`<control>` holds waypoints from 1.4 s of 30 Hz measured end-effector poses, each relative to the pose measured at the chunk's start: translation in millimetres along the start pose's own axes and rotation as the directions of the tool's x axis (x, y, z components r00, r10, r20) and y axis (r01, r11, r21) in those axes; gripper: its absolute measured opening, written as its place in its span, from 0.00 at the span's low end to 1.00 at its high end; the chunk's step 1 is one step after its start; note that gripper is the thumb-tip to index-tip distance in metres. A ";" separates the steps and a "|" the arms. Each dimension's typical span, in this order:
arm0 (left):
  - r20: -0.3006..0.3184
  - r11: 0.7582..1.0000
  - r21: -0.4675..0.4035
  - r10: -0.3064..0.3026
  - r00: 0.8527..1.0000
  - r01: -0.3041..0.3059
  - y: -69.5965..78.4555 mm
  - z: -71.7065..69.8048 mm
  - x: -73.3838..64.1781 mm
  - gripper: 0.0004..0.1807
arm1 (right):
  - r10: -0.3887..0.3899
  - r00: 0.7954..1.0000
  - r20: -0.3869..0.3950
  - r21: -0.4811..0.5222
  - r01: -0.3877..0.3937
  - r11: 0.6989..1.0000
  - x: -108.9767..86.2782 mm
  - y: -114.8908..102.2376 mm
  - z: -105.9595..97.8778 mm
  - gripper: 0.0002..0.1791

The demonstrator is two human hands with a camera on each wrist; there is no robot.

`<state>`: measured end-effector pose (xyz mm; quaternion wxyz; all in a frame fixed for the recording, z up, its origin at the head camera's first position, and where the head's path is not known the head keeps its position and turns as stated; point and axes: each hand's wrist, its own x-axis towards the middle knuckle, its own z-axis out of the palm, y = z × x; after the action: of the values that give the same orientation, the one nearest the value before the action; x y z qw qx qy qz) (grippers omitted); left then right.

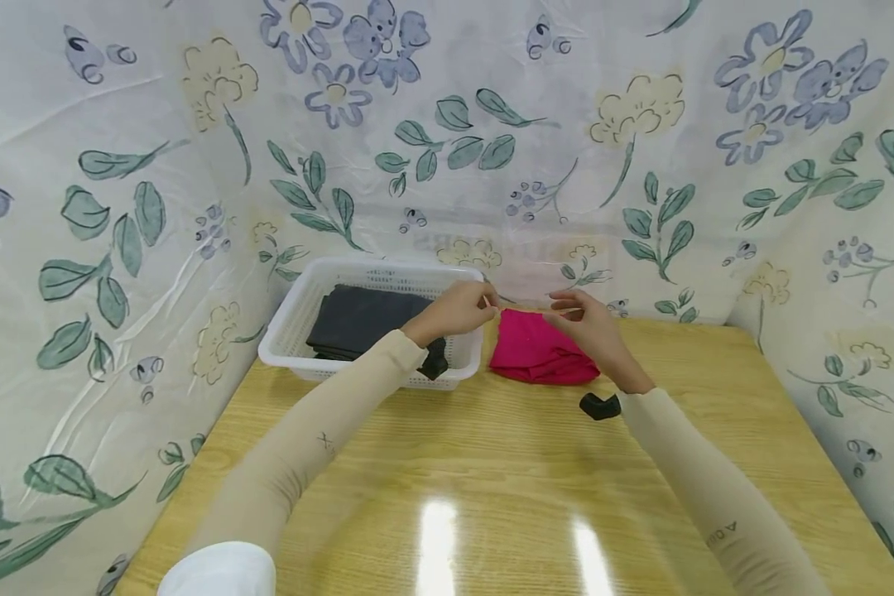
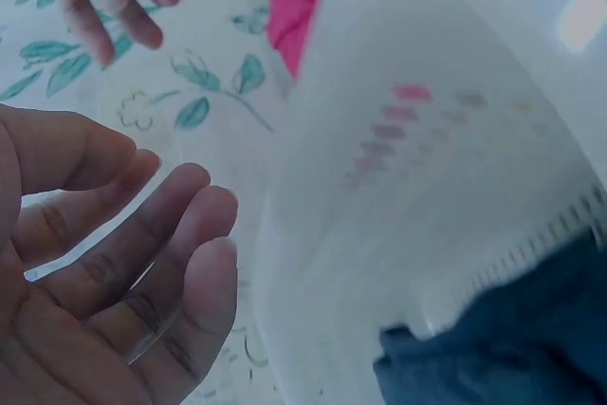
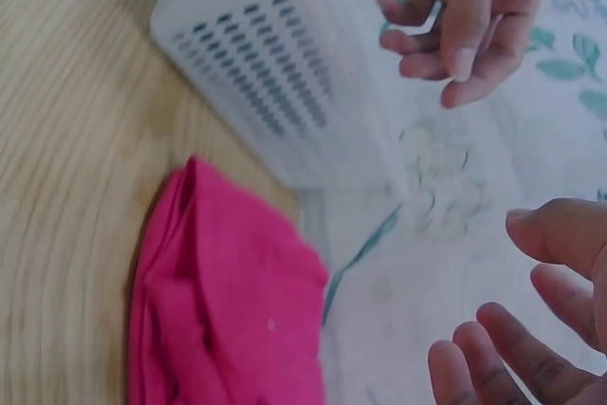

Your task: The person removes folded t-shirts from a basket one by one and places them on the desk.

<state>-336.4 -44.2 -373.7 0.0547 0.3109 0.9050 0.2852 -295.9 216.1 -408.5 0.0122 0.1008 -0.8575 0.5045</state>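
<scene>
A folded bright pink cloth (image 1: 538, 352) lies on the wooden table, right of a white plastic basket (image 1: 283, 352). Over the basket's right rim hovers my left hand (image 1: 458, 310), its fingers loosely bent with nothing in them, as the left wrist view shows. My right hand (image 1: 592, 331) is above the right side of the pink cloth. In the right wrist view its fingers (image 3: 517, 348) are spread and hold nothing, apart from the cloth. Dark folded cloth (image 1: 361, 319) lies inside the basket.
Wood-grain table (image 1: 492, 463) stretches toward me and to the right. Floral fabric (image 1: 521, 165) hangs behind and along both sides, close behind the basket. Black wrist-worn pieces show near both wrists, one by the right sleeve (image 1: 704, 463).
</scene>
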 end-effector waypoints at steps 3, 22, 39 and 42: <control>-0.016 1.000 0.014 -0.007 1.000 0.008 -7.8 -8.1 -11.4 0.11 | -0.029 1.000 0.011 0.022 0.029 0.999 4.8 -9.6 6.9 0.26; -0.143 0.990 0.015 -0.139 0.980 0.143 -72.8 -52.0 -73.1 0.13 | -0.107 0.991 0.082 0.186 0.090 0.978 27.5 -58.4 73.9 0.25; -0.211 0.953 0.045 -0.283 0.936 0.299 -133.0 -84.3 -120.3 0.13 | -0.064 0.979 0.192 0.097 0.046 0.994 37.8 -74.4 137.4 0.30; -0.212 0.942 0.052 -0.315 0.925 0.333 -140.4 -88.8 -124.8 0.13 | -0.044 0.978 0.202 0.104 0.023 0.994 41.0 -77.3 146.8 0.31</control>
<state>-335.6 -251.6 -386.9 -0.0041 0.1286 0.9563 0.2626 -309.9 45.8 -408.8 -0.0723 0.1668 -0.8257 0.5340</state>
